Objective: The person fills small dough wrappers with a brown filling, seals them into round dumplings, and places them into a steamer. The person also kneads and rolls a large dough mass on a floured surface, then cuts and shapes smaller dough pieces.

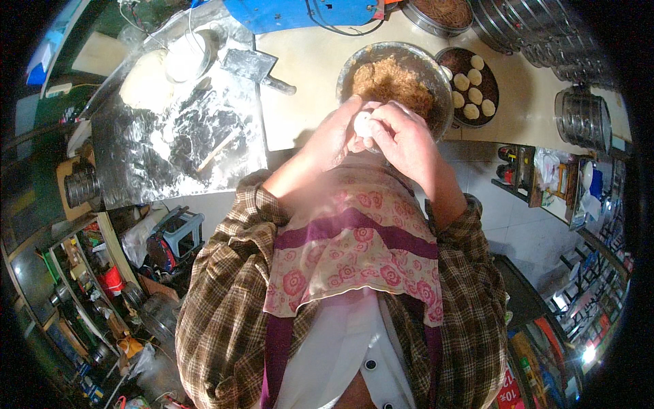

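Both my hands meet over the near rim of a large metal bowl [343,76] of brown, crumbly filling [386,76]. A small piece of pale dough [363,124] sits cupped in my left hand [334,130]. The fingers of my right hand [409,138] pinch its edge from the other side; whether filling is inside cannot be seen. Right of the bowl, a round dark pan [462,61] holds several round white buns [474,95].
On the left, a floured board [122,174] carries a large dough mass [145,82], a white container [186,56], a rolling pin [218,149] and a flat scraper [250,64]. Stacked metal steamer rings [531,30] stand at the back right. A blue object [301,13] lies at the back.
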The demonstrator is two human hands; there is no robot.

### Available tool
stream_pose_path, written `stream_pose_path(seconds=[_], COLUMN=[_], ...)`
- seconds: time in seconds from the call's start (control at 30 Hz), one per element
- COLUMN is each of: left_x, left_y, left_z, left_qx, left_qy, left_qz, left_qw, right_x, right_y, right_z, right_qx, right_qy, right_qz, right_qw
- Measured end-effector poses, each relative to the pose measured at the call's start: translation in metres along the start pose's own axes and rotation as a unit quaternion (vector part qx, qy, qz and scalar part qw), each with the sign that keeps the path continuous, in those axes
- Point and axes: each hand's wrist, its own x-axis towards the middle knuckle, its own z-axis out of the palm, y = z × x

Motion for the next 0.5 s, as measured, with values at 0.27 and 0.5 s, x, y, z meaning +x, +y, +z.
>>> stream_pose_path(seconds=[0.27, 0.5], left_x=[-0.001, 0.001], left_y=[-0.002, -0.002], left_z=[-0.006, -0.003], left_qx=[0.174, 0.062], left_qy=[0.076, 0.056], left_qz=[-0.01, -0.028], left_qw=[0.982, 0.996], right_x=[-0.002, -0.002], right_y=[-0.002, 0.001], right_z=[-0.001, -0.001], right_qx=[0.018, 0.001], right_qy=[0.002, 0.012], right_qz=[0.012, 0.01], right_qw=[1.0, 1.0])
